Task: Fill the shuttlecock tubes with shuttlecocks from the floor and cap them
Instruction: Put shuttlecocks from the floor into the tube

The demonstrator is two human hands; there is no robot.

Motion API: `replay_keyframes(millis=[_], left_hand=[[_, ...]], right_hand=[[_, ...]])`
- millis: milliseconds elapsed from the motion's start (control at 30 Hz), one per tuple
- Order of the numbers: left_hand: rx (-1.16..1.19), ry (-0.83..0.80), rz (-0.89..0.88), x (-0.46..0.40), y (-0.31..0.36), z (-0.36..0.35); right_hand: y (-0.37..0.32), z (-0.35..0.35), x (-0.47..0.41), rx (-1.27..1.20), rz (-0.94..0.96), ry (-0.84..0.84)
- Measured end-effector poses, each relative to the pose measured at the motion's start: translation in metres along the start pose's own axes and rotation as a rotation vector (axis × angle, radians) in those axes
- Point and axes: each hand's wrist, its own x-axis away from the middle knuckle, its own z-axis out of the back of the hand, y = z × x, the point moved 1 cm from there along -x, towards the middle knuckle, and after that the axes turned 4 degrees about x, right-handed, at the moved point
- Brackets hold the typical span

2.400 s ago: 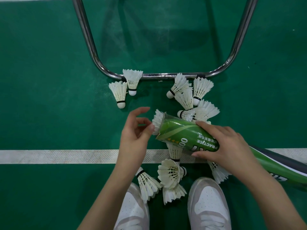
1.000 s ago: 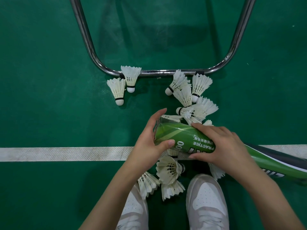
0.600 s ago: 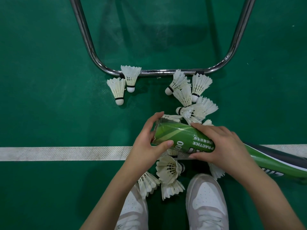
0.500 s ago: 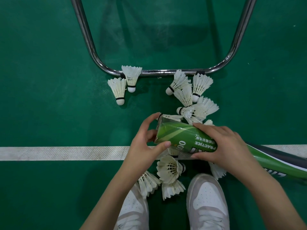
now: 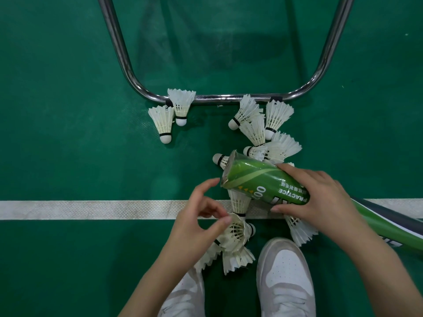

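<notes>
My right hand (image 5: 313,197) grips a green shuttlecock tube (image 5: 258,179) that lies tilted, its open mouth facing left. My left hand (image 5: 196,216) hovers just left of and below the mouth, fingers apart and curled, holding nothing. White feather shuttlecocks lie on the green floor: a pair (image 5: 170,113) at the upper left, a cluster (image 5: 263,126) beyond the tube, one (image 5: 220,159) with its cork poking out behind the mouth, and a pile (image 5: 235,239) under my hands by my shoes.
A chrome tube frame (image 5: 219,98) curves across the floor behind the shuttlecocks. A white court line (image 5: 91,209) runs left to right under my hands. My white shoes (image 5: 286,277) stand at the bottom. The tube's far end (image 5: 389,227) reaches to the right edge.
My left hand has let go of the tube's mouth and dropped back toward the pile near my shoes. The shuttlecock it pushed is now inside the tube. The right hand keeps its grip.
</notes>
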Motion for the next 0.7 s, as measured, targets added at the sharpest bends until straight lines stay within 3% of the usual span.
replay_keyframes(millis=[700], left_hand=[[-0.133, 0.014, -0.040, 0.014, -0.024, -0.038]], right_hand=[[0.000, -0.001, 0.000, 0.027, 0.003, 0.004]])
